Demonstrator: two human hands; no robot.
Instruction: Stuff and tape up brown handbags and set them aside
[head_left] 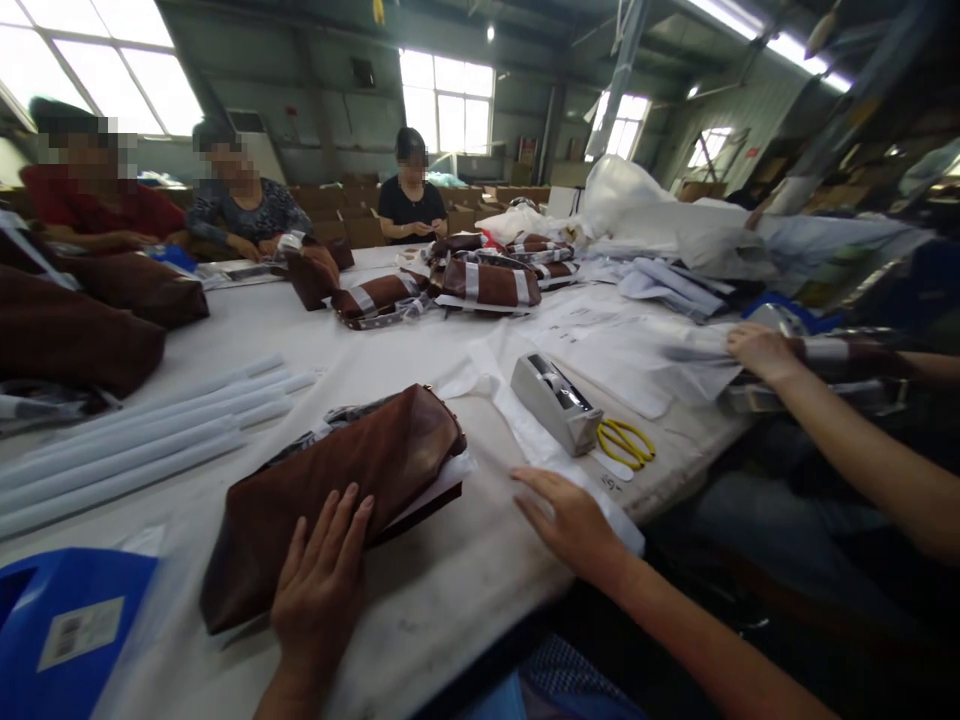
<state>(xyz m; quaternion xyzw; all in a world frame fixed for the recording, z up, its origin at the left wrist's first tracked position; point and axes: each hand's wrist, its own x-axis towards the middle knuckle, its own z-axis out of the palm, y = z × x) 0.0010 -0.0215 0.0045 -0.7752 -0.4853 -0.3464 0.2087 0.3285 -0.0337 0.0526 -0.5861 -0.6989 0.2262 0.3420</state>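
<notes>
A brown leather handbag (322, 480) lies on its side on the white-covered table in front of me, white paper showing under its right end. My left hand (322, 575) rests against the near side of the bag, fingers stretched out flat and not wrapped round it. To the right of the bag, my right hand (574, 520) hovers low over or touches the table; its fingers are extended and nothing shows in them. Just beyond it stand a grey tape dispenser (555, 400) and yellow-handled scissors (626, 443).
Rolled white paper tubes (150, 440) lie at left, behind a blue tape dispenser-like object (75, 630). More wrapped brown bags (487, 283) sit mid-table. A co-worker's hand (761, 350) works on a bag at right. Several people sit across the table.
</notes>
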